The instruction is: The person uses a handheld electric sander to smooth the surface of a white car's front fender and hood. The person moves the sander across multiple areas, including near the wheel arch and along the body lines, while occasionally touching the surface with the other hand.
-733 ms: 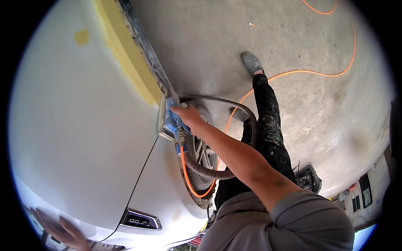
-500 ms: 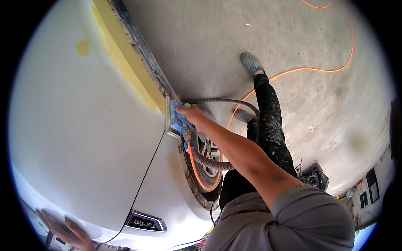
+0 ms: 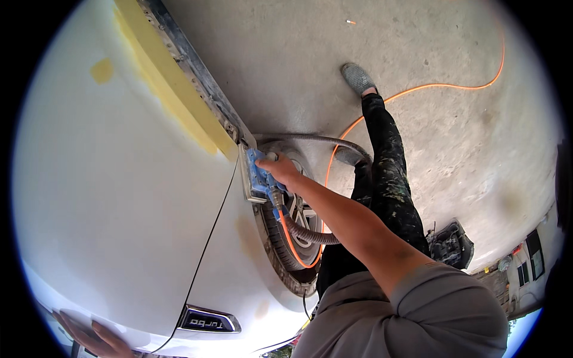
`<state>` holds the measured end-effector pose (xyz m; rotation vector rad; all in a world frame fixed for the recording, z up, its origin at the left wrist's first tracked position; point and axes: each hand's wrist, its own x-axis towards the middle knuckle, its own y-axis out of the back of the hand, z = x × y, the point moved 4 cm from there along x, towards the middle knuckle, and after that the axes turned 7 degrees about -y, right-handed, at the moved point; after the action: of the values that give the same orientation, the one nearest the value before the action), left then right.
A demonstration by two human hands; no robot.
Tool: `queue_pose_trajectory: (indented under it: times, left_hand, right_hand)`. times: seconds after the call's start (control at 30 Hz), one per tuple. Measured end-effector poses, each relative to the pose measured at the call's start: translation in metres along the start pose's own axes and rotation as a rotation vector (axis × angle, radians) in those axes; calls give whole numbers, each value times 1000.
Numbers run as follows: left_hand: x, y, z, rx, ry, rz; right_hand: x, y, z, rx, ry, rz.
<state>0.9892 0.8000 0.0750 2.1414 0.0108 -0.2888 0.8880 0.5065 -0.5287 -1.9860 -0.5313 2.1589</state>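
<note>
My right hand [image 3: 283,170] is closed round a blue sander [image 3: 256,174]. Its flat pad is against the edge of the white car body [image 3: 131,197], on the wheel side of the panel gap and just above the wheel arch. An orange air hose [image 3: 290,240] and a ribbed grey-brown hose [image 3: 310,236] run from the tool. My left hand [image 3: 101,341] lies with fingers spread on the bodywork at the lower left, partly cut off by the rim. A long yellow filler strip [image 3: 173,89] follows the panel's edge up to near the sander.
Under the sander sits the wheel [image 3: 273,235] in its arch. A dark badge [image 3: 210,320] is on the lower panel. The orange hose curves over the concrete floor [image 3: 465,137] past my legs [image 3: 388,161]. Dark car parts [image 3: 452,244] lie to the right.
My right hand has slid the sander a little toward the wheel arch, past the top of the panel gap. The view has shifted slightly. My left hand stays on the bodywork.
</note>
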Motion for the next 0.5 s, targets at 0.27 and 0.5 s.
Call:
queue_pose_trajectory:
  times: [0.27, 0.5]
  left_hand:
    - [-9, 0, -2, 7, 9, -7]
    - [-7, 2, 2, -17, 27, 4]
  right_hand:
    - [-62, -12, 7, -90, 72, 43]
    - [-25, -7, 8, -66, 90, 27]
